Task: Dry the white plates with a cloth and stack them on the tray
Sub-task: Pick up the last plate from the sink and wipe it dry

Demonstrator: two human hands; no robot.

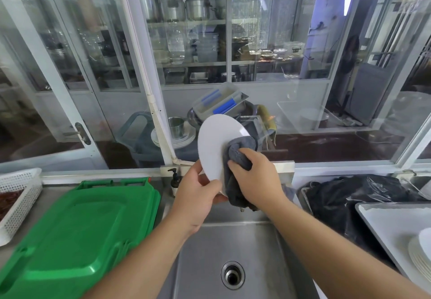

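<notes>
- The left hand (pixel 194 197) pinches a white plate (pixel 215 146) by its near edge.
- The right hand (pixel 255 177) grips the cloth (pixel 240 156), rubbing the plate.
- Some stacked plates (pixel 419 255) sit on the tray (pixel 387 223), near right.
- This plate goes there next, I think.

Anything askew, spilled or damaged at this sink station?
Nothing stands out. The left hand holds the white plate over the sink, the right hand rubs it with the grey cloth; the plates on the tray sit stacked.
</notes>
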